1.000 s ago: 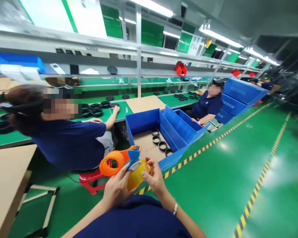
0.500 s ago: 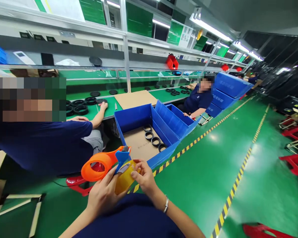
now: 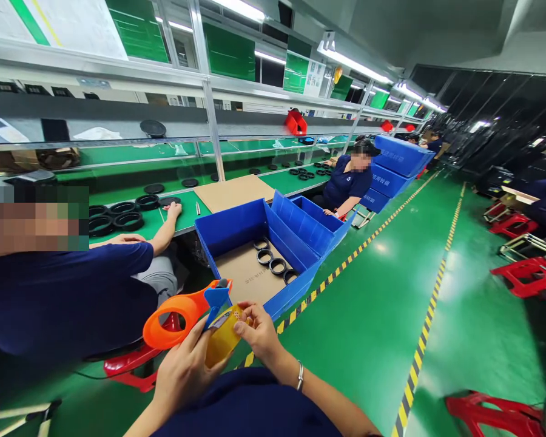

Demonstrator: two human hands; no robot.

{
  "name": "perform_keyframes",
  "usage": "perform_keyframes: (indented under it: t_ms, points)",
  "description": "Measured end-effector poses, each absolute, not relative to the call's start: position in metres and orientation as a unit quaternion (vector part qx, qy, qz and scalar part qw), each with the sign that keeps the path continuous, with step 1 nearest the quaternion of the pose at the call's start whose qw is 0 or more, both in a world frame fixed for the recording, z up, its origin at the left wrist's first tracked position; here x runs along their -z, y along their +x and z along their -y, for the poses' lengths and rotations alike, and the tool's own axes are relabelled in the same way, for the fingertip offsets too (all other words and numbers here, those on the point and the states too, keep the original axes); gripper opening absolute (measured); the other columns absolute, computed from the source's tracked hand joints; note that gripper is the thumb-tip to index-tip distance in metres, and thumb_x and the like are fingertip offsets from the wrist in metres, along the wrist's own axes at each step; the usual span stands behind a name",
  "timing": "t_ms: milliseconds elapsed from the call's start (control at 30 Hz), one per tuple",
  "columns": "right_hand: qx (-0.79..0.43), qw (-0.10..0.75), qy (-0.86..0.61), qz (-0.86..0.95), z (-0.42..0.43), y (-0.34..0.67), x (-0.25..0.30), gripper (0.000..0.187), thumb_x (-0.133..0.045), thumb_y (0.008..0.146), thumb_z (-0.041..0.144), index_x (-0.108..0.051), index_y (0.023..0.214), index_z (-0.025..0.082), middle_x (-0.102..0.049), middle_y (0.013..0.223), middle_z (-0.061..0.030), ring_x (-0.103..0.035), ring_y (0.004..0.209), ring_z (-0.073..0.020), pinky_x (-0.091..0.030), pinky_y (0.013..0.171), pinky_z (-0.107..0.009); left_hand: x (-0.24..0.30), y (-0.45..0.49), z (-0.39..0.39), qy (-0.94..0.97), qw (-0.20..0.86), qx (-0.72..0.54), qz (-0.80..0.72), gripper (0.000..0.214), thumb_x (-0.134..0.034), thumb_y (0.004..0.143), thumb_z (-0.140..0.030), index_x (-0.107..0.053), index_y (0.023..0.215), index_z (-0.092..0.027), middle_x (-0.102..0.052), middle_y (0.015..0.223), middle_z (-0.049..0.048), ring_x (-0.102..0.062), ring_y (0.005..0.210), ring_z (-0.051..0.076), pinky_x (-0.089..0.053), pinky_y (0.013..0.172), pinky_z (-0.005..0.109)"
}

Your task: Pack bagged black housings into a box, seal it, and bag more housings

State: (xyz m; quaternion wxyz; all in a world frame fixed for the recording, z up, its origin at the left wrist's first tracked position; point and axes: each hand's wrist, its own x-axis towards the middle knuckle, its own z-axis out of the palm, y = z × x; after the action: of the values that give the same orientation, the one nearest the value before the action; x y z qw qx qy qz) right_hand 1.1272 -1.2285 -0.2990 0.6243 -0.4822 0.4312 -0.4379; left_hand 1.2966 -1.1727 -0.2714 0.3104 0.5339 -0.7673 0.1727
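Green floor (image 3: 359, 340) spreads over the lower right of the frame, and a long green workbench (image 3: 188, 212) runs from the left edge toward the upper right. A co-worker (image 3: 68, 297) in navy sits at far left, one hand on the bench. Mid-frame, I see a blue bin (image 3: 232, 227) lined with cardboard. Below it, at lower centre, is an orange tape dispenser (image 3: 193, 306) with a blue front piece, beside the left hand (image 3: 184, 367), which is curled around a yellow tape roll (image 3: 221, 349). The right hand (image 3: 259, 334) pinches that roll's right edge between thumb and fingers. Four black rings (image 3: 271, 262) lie in a row inside the bin
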Motion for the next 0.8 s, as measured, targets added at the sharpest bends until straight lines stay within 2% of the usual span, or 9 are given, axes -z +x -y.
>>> perform_keyframes:
  t_ms: [67, 200, 300, 467, 567, 600, 700, 800]
  points:
    - [0.441, 0.619, -0.482, -0.435, 1.231, 1.123, 0.301, 0.058, -0.080, 0.062, 0.068, -0.057, 0.074, 0.017, -0.061, 0.118, -0.0091, -0.060, 0.107, -0.0203, -0.050, 0.093, -0.032, 0.276, 1.297, 1.173, 0.538, 0.305, -0.171, 0.767, 0.029, -0.051, 0.095, -0.030, -0.068, 0.108, -0.011, -0.074, 0.112, 0.0170, -0.075, 0.080, 0.023, -0.055, 0.068, 0.029]
    - [0.426, 0.574, -0.520, -0.468, 1.238, 1.114, 0.295, 0.051, -0.076, 0.069, 0.061, -0.067, 0.094, 0.018, -0.067, 0.106, -0.0075, -0.063, 0.100, -0.0201, -0.050, 0.093, -0.033, 0.286, 1.300, 1.176, 0.534, 0.300, -0.181, 0.769, 0.034, -0.049, 0.096, -0.034, -0.066, 0.116, -0.012, -0.073, 0.116, 0.0172, -0.075, 0.086, 0.024, -0.056, 0.072, 0.029]
    - [0.380, 0.523, -0.577, -0.499, 1.244, 1.110, 0.285, 0.037, -0.073, 0.073, 0.053, -0.071, 0.085, 0.018, -0.069, 0.092, -0.0060, -0.064, 0.092, -0.0201, -0.051, 0.091, -0.034, 0.292, 1.306, 1.179, 0.520, 0.297, -0.173, 0.782, 0.038, -0.049, 0.096, -0.035, -0.064, 0.124, -0.015, -0.074, 0.118, 0.0158, -0.075, 0.091, 0.025, -0.057, 0.077, 0.031]
    - [0.314, 0.574, -0.585, -0.480, 1.254, 1.110, 0.274, 0.041, -0.067, 0.074, 0.058, -0.063, 0.073, 0.017, -0.065, 0.071, -0.0029, -0.059, 0.066, -0.0146, -0.050, 0.067, -0.028, 0.281, 1.311, 1.179, 0.493, 0.285, -0.162, 0.806, 0.039, -0.056, 0.093, -0.043, -0.065, 0.123, -0.019, -0.073, 0.122, 0.0122, -0.076, 0.090, 0.026, -0.059, 0.067, 0.034]
    - [0.288, 0.592, -0.585, -0.474, 1.257, 1.109, 0.270, 0.040, -0.064, 0.077, 0.056, -0.061, 0.071, 0.016, -0.061, 0.068, -0.0023, -0.054, 0.065, -0.0117, -0.044, 0.064, -0.024, 0.267, 1.308, 1.175, 0.516, 0.253, -0.129, 0.808, 0.038, -0.059, 0.093, -0.042, -0.068, 0.120, -0.017, -0.072, 0.125, 0.0131, -0.075, 0.094, 0.026, -0.057, 0.066, 0.033]
    - [0.280, 0.596, -0.586, -0.472, 1.258, 1.108, 0.270, 0.038, -0.064, 0.078, 0.053, -0.061, 0.072, 0.016, -0.060, 0.068, -0.0018, -0.052, 0.065, -0.0111, -0.043, 0.065, -0.024, 0.264, 1.307, 1.175, 0.513, 0.254, -0.121, 0.811, 0.040, -0.059, 0.093, -0.044, -0.069, 0.119, -0.016, -0.073, 0.122, 0.0141, -0.075, 0.090, 0.025, -0.056, 0.063, 0.033]
    - [0.262, 0.607, -0.600, -0.451, 1.260, 1.107, 0.272, 0.034, -0.067, 0.077, 0.048, -0.057, 0.070, 0.016, -0.057, 0.068, -0.0004, -0.049, 0.067, -0.0110, -0.040, 0.066, -0.024, 0.265, 1.306, 1.177, 0.546, 0.227, -0.064, 0.804, 0.051, -0.064, 0.087, -0.052, -0.070, 0.119, -0.013, -0.072, 0.122, 0.0173, -0.074, 0.096, 0.027, -0.057, 0.070, 0.032]
    - [0.278, 0.579, -0.636, -0.428, 1.257, 1.103, 0.271, 0.032, -0.060, 0.085, 0.047, -0.056, 0.076, 0.017, -0.056, 0.074, -0.0012, -0.049, 0.070, -0.0116, -0.041, 0.068, -0.024, 0.268, 1.307, 1.178, 0.596, 0.229, -0.039, 0.768, 0.060, -0.066, 0.083, -0.058, -0.071, 0.119, -0.011, -0.072, 0.121, 0.0197, -0.074, 0.095, 0.027, -0.058, 0.070, 0.032]
